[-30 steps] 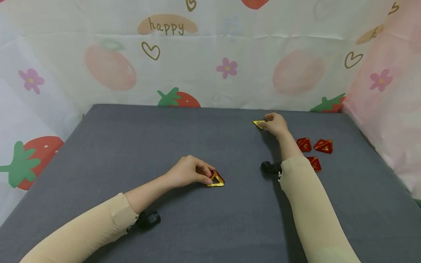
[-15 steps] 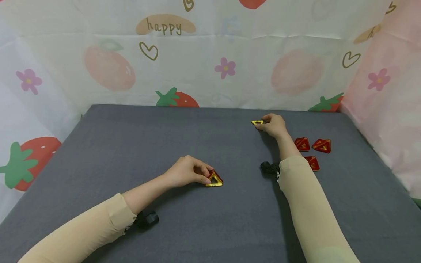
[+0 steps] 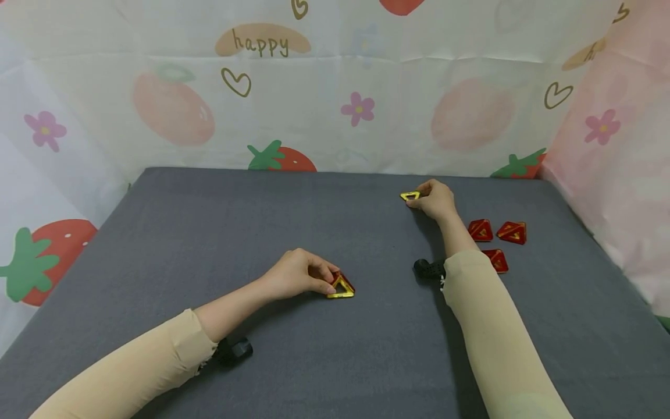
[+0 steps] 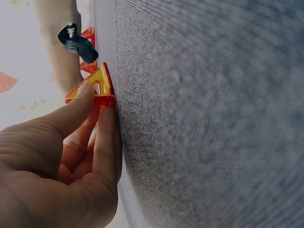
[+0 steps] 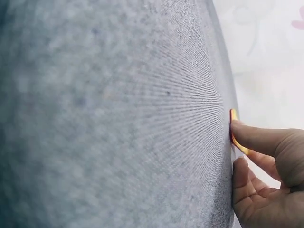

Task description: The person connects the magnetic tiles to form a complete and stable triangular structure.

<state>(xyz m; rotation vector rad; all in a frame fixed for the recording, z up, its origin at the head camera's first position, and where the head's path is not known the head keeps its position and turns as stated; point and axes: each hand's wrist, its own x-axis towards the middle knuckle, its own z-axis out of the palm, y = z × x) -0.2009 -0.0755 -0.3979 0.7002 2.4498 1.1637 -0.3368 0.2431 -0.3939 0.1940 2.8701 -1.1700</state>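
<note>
Near the middle of the grey cloth, my left hand (image 3: 300, 273) pinches a small pyramid of triangular frame tiles (image 3: 342, 287), yellow in front and red on the side. The left wrist view shows the thumb on the yellow face of this pyramid (image 4: 102, 85), its base close against the cloth. Farther back and to the right, my right hand (image 3: 437, 200) holds a single yellow triangular tile (image 3: 410, 195) by its right side. In the right wrist view, thumb and fingers grip that thin yellow tile (image 5: 233, 128), seen edge-on, with red along one edge.
Right of my right forearm sit three red pyramids (image 3: 512, 232), one partly behind the sleeve. Black wrist cameras (image 3: 429, 269) hang under both cuffs. Printed curtains stand behind the table's (image 3: 272, 203) far edge and at both sides.
The tile in my right hand has tilted slightly and its opening shows more. My left hand keeps its hold on the pyramid; the whole view has shifted a little.
</note>
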